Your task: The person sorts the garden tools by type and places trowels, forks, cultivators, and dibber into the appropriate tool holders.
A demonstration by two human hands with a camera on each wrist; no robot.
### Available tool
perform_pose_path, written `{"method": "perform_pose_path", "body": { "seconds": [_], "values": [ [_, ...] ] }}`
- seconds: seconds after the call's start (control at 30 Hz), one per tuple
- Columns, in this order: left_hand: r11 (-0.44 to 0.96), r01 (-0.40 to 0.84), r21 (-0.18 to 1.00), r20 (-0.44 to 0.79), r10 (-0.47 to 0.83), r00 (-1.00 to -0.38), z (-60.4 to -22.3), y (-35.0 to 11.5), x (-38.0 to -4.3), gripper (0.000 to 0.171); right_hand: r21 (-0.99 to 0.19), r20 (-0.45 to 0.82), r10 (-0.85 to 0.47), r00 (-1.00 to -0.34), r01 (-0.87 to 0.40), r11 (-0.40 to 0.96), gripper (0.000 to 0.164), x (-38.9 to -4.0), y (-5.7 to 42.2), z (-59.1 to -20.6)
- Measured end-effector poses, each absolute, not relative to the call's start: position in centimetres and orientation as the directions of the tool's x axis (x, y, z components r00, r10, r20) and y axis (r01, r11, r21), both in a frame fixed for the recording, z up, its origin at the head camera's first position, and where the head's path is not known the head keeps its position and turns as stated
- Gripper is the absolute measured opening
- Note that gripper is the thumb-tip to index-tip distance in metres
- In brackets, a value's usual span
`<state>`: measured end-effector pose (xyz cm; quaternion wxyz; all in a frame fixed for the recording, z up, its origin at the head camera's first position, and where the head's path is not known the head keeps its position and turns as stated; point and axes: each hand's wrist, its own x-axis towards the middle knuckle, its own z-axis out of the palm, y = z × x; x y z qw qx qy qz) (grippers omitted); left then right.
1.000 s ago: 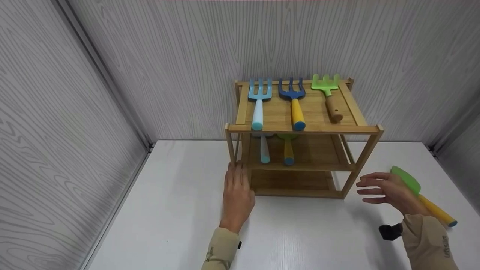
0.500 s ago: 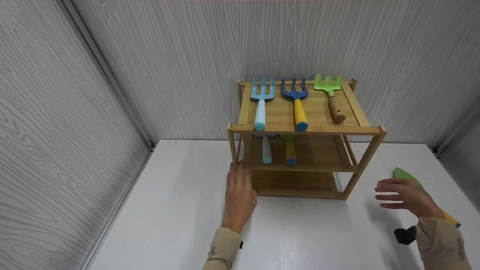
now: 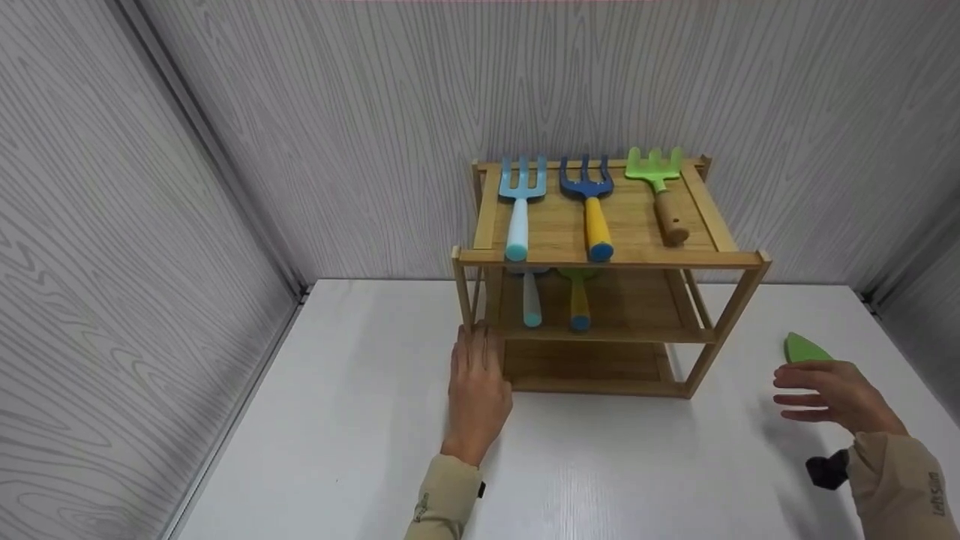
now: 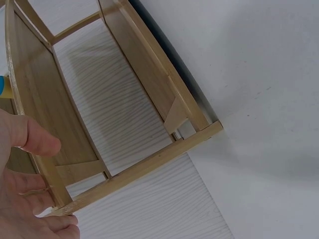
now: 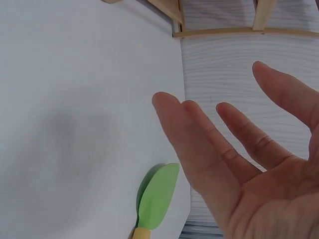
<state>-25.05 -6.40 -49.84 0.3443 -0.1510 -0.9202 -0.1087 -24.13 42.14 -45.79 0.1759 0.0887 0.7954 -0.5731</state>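
My left hand (image 3: pixel 478 401) holds the lower left front post of a three-level wooden rack (image 3: pixel 609 259), its thumb over the shelf and fingers along the outer side in the left wrist view. To the right, my right hand (image 3: pixel 844 394) hovers above the table with fingers spread and nothing in them. Just behind it shows the green blade of a hand trowel (image 3: pixel 804 348); sleeve and hand cover its handle in the head view. In the right wrist view that green trowel blade (image 5: pixel 160 196) lies on the white table, with a bit of yellow handle.
On the rack's top lie a light blue hand fork (image 3: pixel 521 191), a dark blue hand fork with yellow handle (image 3: pixel 589 191) and a green hand fork with wooden handle (image 3: pixel 660 187). Two tools with pale (image 3: pixel 531 304) and yellow (image 3: pixel 579 304) handles rest on the middle shelf.
My right hand has moved rightward and slightly down, away from the rack, so that it now covers more of the green trowel. The left hand stays at the post.
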Motion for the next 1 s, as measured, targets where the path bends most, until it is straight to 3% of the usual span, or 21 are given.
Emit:
{"method": "perform_pose_path", "body": {
  "seconds": [0.23, 0.73, 0.93, 1.0],
  "values": [
    [0.922, 0.357, 0.148, 0.638, 0.187, -0.747, -49.8, -6.6, -24.8, 0.064, -0.864, -0.403, -0.031, -0.915, 0.369, 0.343, 0.068, -24.2, 43.0, -46.1],
    [0.929, 0.356, 0.102, 0.65, 0.209, -0.731, -50.0, -6.5, -25.0, 0.068, -0.873, -0.394, 0.042, -0.918, 0.388, 0.295, 0.049, -23.9, 45.3, -46.2],
    [0.933, 0.344, 0.106, 0.641, 0.2, -0.741, -49.9, -6.5, -24.9, 0.069, -0.854, -0.286, 0.263, -0.921, 0.37, 0.366, 0.07, -23.7, 45.6, -46.7],
    [0.933, 0.342, 0.109, 0.637, 0.199, -0.745, -49.9, -6.6, -24.8, 0.069, -0.838, -0.242, 0.342, -0.908, 0.374, 0.398, 0.069, -23.6, 45.5, -47.1]
  ]
}}
